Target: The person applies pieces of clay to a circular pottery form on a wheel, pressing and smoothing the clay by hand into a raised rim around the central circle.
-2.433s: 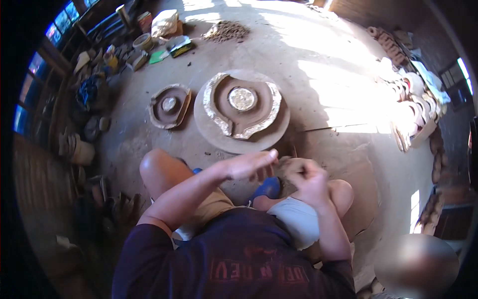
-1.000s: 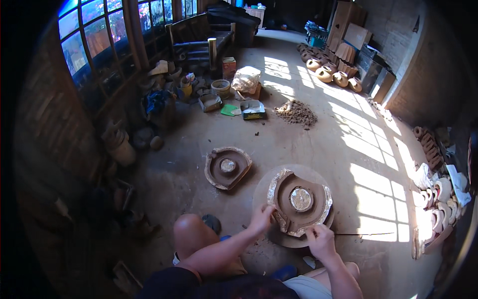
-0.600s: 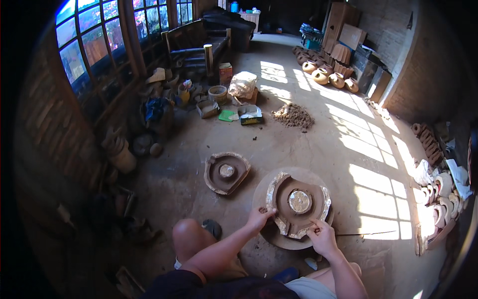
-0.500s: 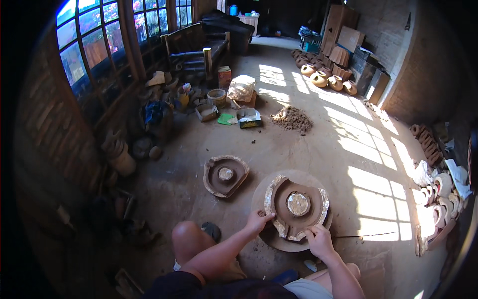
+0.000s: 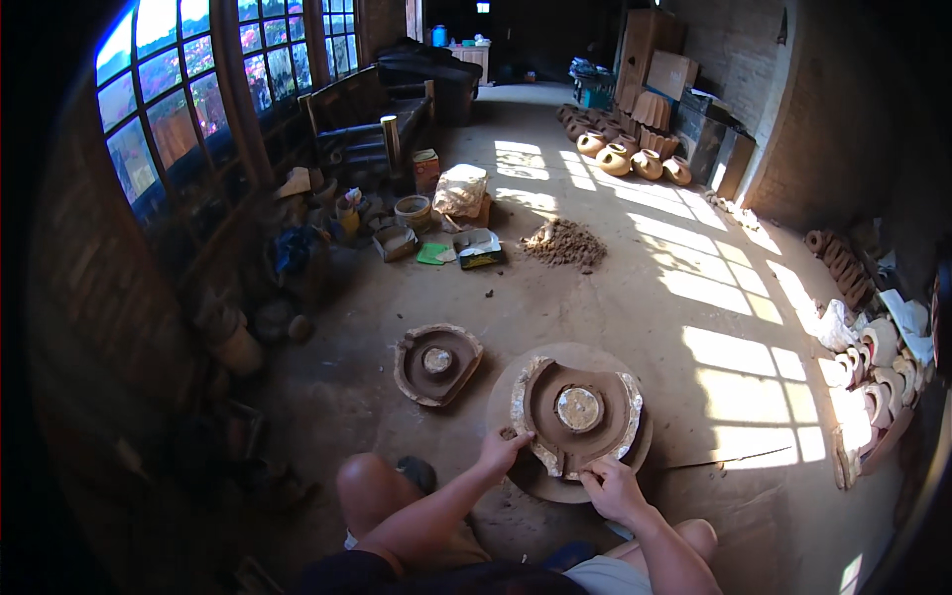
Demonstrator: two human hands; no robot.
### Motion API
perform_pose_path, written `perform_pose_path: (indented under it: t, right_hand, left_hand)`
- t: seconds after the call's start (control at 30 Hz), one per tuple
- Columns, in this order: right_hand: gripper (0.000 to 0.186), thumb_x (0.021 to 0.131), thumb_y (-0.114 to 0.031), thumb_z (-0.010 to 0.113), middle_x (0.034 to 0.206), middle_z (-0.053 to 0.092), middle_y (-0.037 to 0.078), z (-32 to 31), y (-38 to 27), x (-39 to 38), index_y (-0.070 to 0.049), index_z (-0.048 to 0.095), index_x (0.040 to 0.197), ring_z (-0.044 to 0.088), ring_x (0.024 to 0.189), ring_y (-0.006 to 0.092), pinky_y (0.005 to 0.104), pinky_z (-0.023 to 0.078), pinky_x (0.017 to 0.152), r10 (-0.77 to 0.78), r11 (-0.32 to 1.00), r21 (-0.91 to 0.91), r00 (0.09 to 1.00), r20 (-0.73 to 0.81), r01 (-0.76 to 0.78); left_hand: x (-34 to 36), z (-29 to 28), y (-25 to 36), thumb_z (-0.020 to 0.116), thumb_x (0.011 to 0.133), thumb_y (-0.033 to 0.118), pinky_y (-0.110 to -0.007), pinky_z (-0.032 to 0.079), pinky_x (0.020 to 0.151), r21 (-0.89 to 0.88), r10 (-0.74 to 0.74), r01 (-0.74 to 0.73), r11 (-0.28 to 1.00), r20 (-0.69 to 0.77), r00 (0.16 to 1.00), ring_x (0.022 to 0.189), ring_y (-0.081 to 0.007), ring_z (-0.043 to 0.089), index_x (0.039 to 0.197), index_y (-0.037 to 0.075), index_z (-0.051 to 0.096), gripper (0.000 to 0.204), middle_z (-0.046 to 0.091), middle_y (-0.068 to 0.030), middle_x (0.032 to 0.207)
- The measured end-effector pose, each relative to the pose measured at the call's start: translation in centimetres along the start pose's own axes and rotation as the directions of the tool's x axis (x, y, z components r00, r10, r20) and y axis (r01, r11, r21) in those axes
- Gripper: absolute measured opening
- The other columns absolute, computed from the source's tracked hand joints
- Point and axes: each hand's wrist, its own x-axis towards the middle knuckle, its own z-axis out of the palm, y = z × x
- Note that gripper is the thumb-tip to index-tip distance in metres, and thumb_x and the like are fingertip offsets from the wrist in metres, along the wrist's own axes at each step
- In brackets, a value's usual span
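A large ring-shaped clay piece (image 5: 625, 420) with a white-crusted, broken rim and a round centre boss (image 5: 577, 408) rests on a round board (image 5: 507, 391). My left hand (image 5: 497, 454) is closed round a small brown clay lump (image 5: 508, 433), its fingertips at the ring's front-left rim. My right hand (image 5: 617, 494) is curled against the front rim; anything in its fingers is too small to make out. A smaller ring piece (image 5: 464, 349) sits to the left, beyond my bent knee (image 5: 365, 478).
A heap of dry clay (image 5: 561, 245) lies farther ahead, beside shallow boxes (image 5: 480, 255) and a pale bag (image 5: 460, 189). Round pots (image 5: 615, 159) line the right back; stacked curved pieces (image 5: 878, 407) stand at right. A bench (image 5: 362, 119) is below the windows at left.
From above my lap, both hands have moved out to the ring's front rim. The camera has tilted up to show more room. Lately the hands stay at the rim, shifting only slightly.
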Motion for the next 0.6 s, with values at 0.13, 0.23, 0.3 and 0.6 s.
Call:
perform_pose_path:
  t: [0.13,0.23,0.3,0.6]
  right_hand:
    - [0.030,0.094,-0.019,0.080,0.093,0.074,0.018,-0.3,-1.4,-0.1,0.004,0.078,0.112,0.075,0.086,0.0261,0.0385,0.060,0.078,-0.007,1.000,-0.010,0.999,0.039,0.007]
    - [0.032,0.094,-0.019,0.082,0.093,0.075,0.017,-0.6,-1.5,-0.5,0.004,0.078,0.115,0.075,0.083,0.0241,0.0369,0.060,0.078,0.017,1.000,-0.015,1.000,0.016,-0.017]
    - [0.030,0.093,-0.020,0.082,0.094,0.076,0.019,-0.4,-1.4,-0.5,0.003,0.078,0.113,0.076,0.085,0.0278,0.0388,0.060,0.079,0.078,0.996,0.031,0.996,0.038,-0.079]
    - [0.025,0.094,-0.021,0.082,0.088,0.078,0.018,0.4,-1.2,-0.4,0.001,0.080,0.104,0.076,0.078,0.0244,0.0375,0.060,0.073,0.043,0.997,0.057,0.995,0.094,-0.048]
  left_hand:
    - [0.9,-0.1,-1.7,0.092,0.090,0.035,-0.036,0.055,0.099,0.062,-0.020,0.024,0.998,-0.052,0.998,0.108,-0.0193,0.073,0.133,-0.004,0.072,0.061,0.079,-0.0141,0.122]
    - [-0.5,0.3,-0.3,0.091,0.091,0.034,-0.035,0.055,0.099,-0.043,-0.036,0.039,0.998,0.066,0.997,0.108,-0.0188,0.073,0.132,-0.003,0.073,0.059,0.079,-0.0133,0.122]
    - [-1.0,0.5,0.5,0.091,0.091,0.034,-0.035,0.055,0.098,-0.034,-0.031,0.034,0.999,0.069,0.997,0.107,-0.0184,0.073,0.131,-0.003,0.073,0.057,0.079,-0.0125,0.121]
    - [-2.4,0.4,2.4,0.091,0.091,0.032,-0.035,0.055,0.096,-0.009,-0.033,0.033,0.999,0.071,0.997,0.106,-0.0170,0.072,0.128,0.000,0.075,0.051,0.080,-0.0097,0.120]
